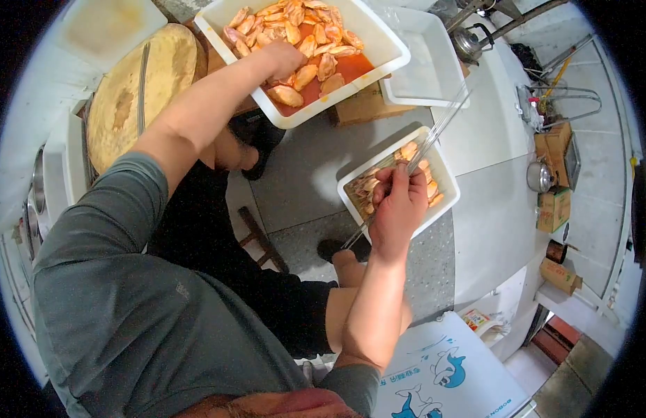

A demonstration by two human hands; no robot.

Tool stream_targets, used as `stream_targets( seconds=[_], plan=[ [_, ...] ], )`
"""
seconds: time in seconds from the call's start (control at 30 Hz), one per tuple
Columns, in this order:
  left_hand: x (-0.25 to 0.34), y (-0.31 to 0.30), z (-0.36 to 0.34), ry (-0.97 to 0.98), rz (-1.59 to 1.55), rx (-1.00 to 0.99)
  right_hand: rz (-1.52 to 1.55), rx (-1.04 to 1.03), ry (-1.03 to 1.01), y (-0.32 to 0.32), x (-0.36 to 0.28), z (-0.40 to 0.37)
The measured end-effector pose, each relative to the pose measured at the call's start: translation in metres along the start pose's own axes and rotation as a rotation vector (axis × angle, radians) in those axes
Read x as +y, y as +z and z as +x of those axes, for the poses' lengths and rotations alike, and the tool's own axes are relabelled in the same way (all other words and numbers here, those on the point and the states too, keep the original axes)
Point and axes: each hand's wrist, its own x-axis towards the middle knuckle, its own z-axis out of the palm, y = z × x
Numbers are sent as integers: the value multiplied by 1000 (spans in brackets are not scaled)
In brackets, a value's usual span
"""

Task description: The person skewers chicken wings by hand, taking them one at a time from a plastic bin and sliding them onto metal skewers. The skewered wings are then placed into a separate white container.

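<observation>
White plastic tubs, three as I count them. The big tub (305, 117) holds chicken wings (316, 42) in red marinade. My left hand (285, 61) is down among them with its grip hidden, so I cannot tell whether it has closed on one. The small tub (446, 182) lower down holds a smaller heap of wings (409, 149). Over it my right hand (400, 205) has its grip clamped on thin metal skewers (438, 132). The third tub (434, 73) stands just beside the big one.
</observation>
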Motion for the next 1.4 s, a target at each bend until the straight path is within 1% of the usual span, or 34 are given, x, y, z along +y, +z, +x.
stream_targets(
  seconds=[0.07,0.17,0.27,0.3,0.4,0.43,0.53,0.57,0.63,0.73,0.77,0.87,0.97,1.07,1.17,1.27,1.37,1.4],
  plan=[
    [-7,7,1,-3,-110,22,-35,-1,5,-1,2,0],
    [-19,4,-3,3,-271,179,-69,-25,31,0,5,2],
    [-25,-16,-14,-189,-713,299,-75,-79,74,4,15,5],
    [-27,-27,-16,-240,-753,225,-76,-102,88,6,19,6],
    [-21,-25,-20,-230,-1536,318,-234,-128,105,13,31,10],
    [-17,-35,-29,-262,-1593,275,-255,-153,105,14,36,14],
    [-11,-37,-29,-264,-1839,357,-276,-190,104,26,44,18],
    [-8,-38,-29,-251,-1888,371,-236,-200,117,28,51,21],
    [2,-56,-47,-228,-1986,406,-291,-201,135,38,50,22],
    [-11,-52,-40,-107,-1925,289,-289,-230,132,47,57,27],
    [-9,-51,-39,-165,-1927,323,-272,-241,127,49,59,29],
    [3,-64,-52,-153,-1968,319,-234,-244,158,56,58,31],
    [2,-51,-35,-120,-2029,345,-259,-252,162,61,55,34],
    [3,-51,-34,-11,-2051,352,-268,-242,159,65,54,37],
    [3,-50,-30,52,-2063,319,-299,-236,149,66,53,39],
    [8,-49,-29,44,-2104,304,-330,-223,124,64,57,42],
    [9,-55,-35,49,-2060,281,-341,-220,101,63,57,43],
    [10,-52,-30,72,-2078,302,-341,-222,99,62,57,43]
  ],
)
